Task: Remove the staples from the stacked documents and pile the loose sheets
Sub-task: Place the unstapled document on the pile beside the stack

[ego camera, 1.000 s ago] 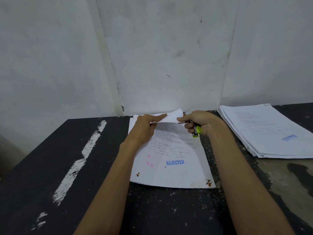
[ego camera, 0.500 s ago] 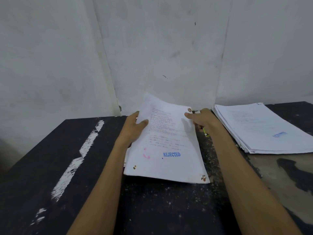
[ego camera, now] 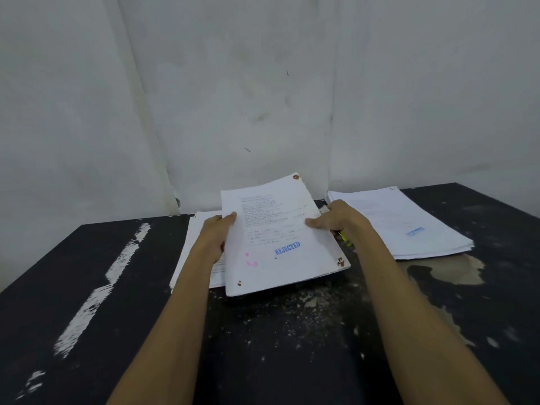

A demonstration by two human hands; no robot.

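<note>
The left hand point(ego camera: 217, 235) and right hand point(ego camera: 339, 220) each gripped 1 side edge of the document point(ego camera: 280, 258) between them, seemingly light and floppy.

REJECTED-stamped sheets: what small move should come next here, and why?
Probably swing the REJECTED-stamped sheets rightward and lay them on the right-hand pile. The left hand and right hand both grip them by the side edges, raised clear of the stack beneath, and the right-hand pile looks like loose sheets.
</note>
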